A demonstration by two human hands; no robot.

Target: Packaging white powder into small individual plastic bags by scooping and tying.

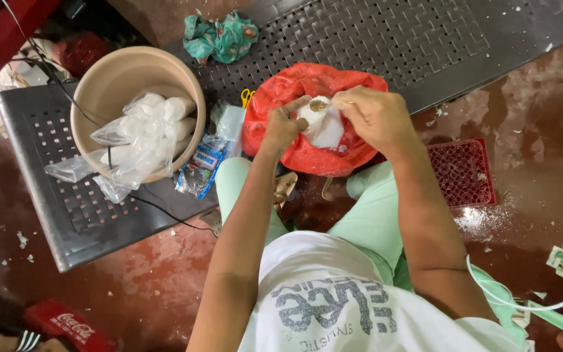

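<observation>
The white-shirted person's left hand [283,125] and right hand [367,112] are pinching a small white pouch [320,125] over the red bag [307,117], which is overhanging the bench's [425,39] front edge and risking spillage.

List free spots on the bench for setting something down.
Free: the bench right of the green cloth and red bag, and its near-left corner below the bowl. Crowded: between bowl and red bag, packets and both hands, left hand, right hand.

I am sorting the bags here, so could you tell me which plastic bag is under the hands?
The red plastic bag, under both hands; the clear bags lie in the beige bowl to its left.
</observation>
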